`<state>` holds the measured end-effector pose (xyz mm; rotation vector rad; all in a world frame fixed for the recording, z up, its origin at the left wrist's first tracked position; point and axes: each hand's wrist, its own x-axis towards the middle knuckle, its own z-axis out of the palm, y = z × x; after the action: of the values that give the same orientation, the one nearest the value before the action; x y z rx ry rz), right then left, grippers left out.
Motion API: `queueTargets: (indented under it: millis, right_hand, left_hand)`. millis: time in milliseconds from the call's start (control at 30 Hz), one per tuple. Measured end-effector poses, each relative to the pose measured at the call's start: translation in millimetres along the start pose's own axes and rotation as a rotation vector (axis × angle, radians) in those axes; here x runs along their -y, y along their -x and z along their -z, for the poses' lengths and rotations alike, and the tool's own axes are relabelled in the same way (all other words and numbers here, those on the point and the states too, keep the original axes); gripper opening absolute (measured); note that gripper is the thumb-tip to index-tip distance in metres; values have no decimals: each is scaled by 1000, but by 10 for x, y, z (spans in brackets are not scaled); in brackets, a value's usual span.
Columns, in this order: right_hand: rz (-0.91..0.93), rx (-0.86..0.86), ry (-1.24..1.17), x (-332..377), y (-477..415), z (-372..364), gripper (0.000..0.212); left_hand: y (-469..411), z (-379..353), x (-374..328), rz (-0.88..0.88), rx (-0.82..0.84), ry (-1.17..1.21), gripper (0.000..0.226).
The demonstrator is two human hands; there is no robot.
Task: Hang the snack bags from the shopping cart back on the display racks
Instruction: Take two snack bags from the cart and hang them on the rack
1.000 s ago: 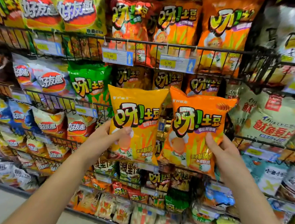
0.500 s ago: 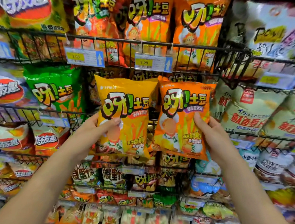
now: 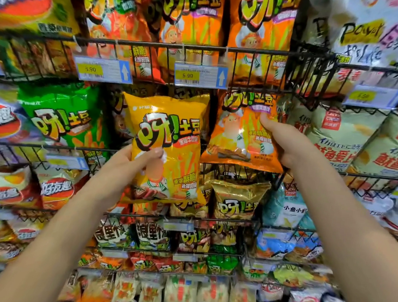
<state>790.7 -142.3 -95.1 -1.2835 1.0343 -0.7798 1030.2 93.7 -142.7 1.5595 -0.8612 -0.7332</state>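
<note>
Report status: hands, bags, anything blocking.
Left hand grips yellow bag, not yet hung. Right hand grips orange bag, its top up under the wire shelf. No obstruction seen in front.

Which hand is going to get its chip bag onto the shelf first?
Probably the right hand. Its shiny orange foil snack bag is raised with its top edge up under the black wire rack. The left hand holds the yellow foil snack bag lower, out in front of the racks.
</note>
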Motion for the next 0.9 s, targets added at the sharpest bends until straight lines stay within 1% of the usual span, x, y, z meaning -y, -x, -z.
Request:
queueTargets:
  millis: [100, 167, 200, 300, 333, 367, 433, 500, 633, 667, 733, 833, 900]
  right_hand:
    - [0, -31, -15, 37, -173, -34, 29]
    - [4, -50, -20, 48, -275, -59, 34]
    - [10, -41, -21, 45, -344, -56, 47]
    - [27, -35, -31, -79, -758, 58, 126]
    - [34, -19, -50, -156, -993, 119, 137]
    - [37, -13, -39, -150, -1002, 118, 132]
    - [47, -17, -43, -87, -856, 38, 106]
    - [90, -71, -37, -78, -824, 9, 91]
    - [204, -175, 89, -169, -882, -38, 53]
    - [225, -197, 143, -197, -889, -49, 49]
    - [232, -230, 270, -240, -825, -72, 47]
    - [244, -251, 419, -330, -815, -69, 62]
    - [268, -264, 460, -362, -810, -73, 64]
  left_hand:
    - [3, -15, -12, 9, -9, 1, 42]
    - [5, -20, -7, 18, -17, 10, 50]
    - [5, -22, -2, 25, -22, 11, 54]
    - [0, -34, -10, 39, -36, 10, 58]
    - [-2, -43, -14, 40, -36, 10, 58]
    - [-2, -53, -22, 41, -37, 6, 57]
    - [0, -76, -42, 35, -36, 0, 51]
    - [-5, -102, -60, 30, -32, 2, 47]
    - [-47, -127, -56, 41, -38, 0, 52]
    - [-62, -128, -47, 42, -43, 3, 53]
    - [-79, -134, -33, 41, -46, 9, 55]
    - [-76, -149, -8, 42, -30, 5, 56]
    - [-72, -160, 4, 45, -19, -7, 54]
